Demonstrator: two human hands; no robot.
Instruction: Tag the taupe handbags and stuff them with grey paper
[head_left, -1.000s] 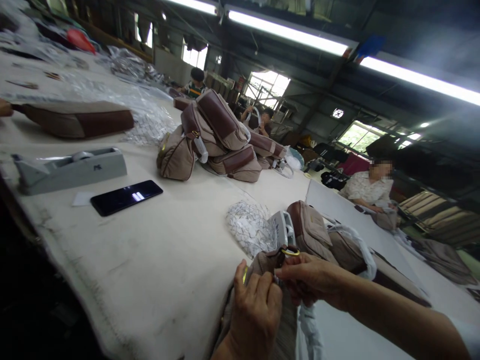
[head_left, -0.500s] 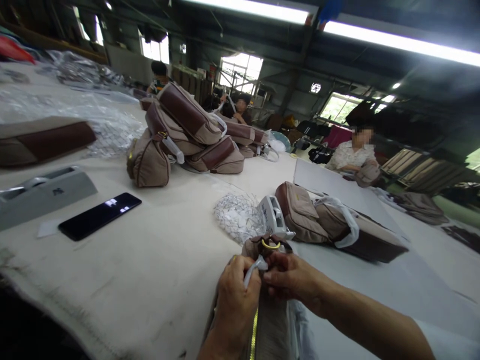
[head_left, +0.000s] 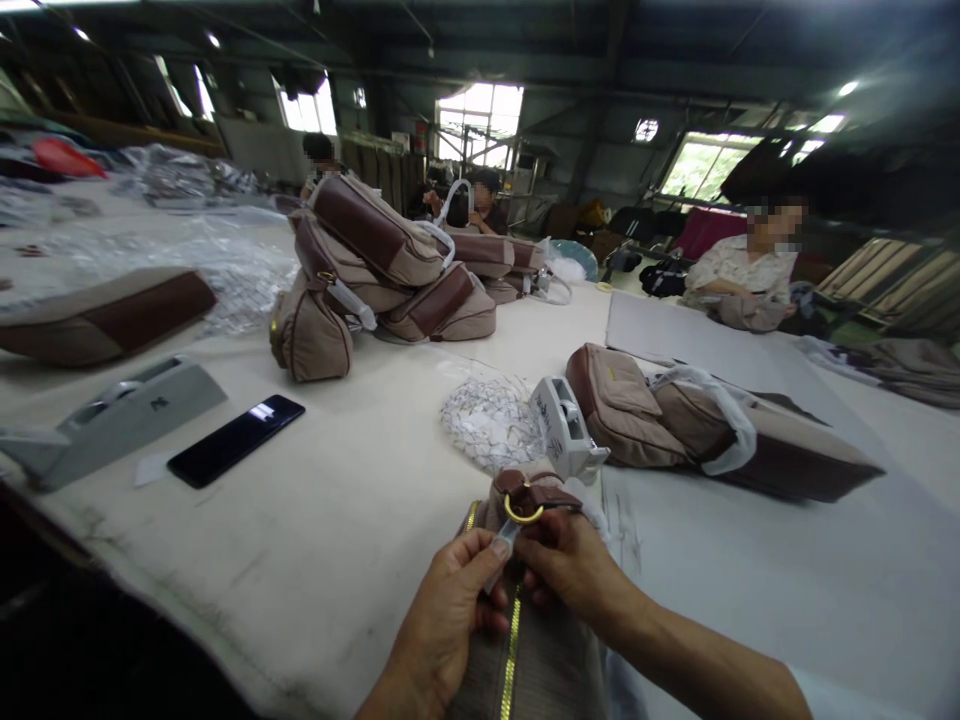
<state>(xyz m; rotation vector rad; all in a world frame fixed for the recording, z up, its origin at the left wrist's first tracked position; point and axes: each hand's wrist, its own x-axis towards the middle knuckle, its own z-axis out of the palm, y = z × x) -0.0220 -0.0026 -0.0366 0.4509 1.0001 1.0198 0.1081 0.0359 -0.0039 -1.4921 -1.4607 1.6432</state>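
A taupe bag [head_left: 551,650] with a gold zipper [head_left: 511,640] lies in front of me, its end pointing away. At that end a gold ring [head_left: 523,508] hangs from a brown leather tab. My left hand [head_left: 450,600] pinches a strip of whitish plastic wrap [head_left: 504,545] just below the ring. My right hand [head_left: 566,565] is closed at the bag's end, right beside the ring and strip; its fingertips are partly hidden, and what they grip cannot be made out.
A grey tape dispenser [head_left: 574,430] and a round heap of clear tangled material [head_left: 491,425] lie beyond the bag. To the right is another bag [head_left: 652,410]. A phone [head_left: 236,440], a second dispenser [head_left: 142,415] and piled bags [head_left: 375,270] are leftward. Several people sit beyond.
My view has shifted. My left hand has opened from a tighter curl into a thumb-and-finger pinch on the plastic strip. The ring now hangs lower, close to my fingertips.
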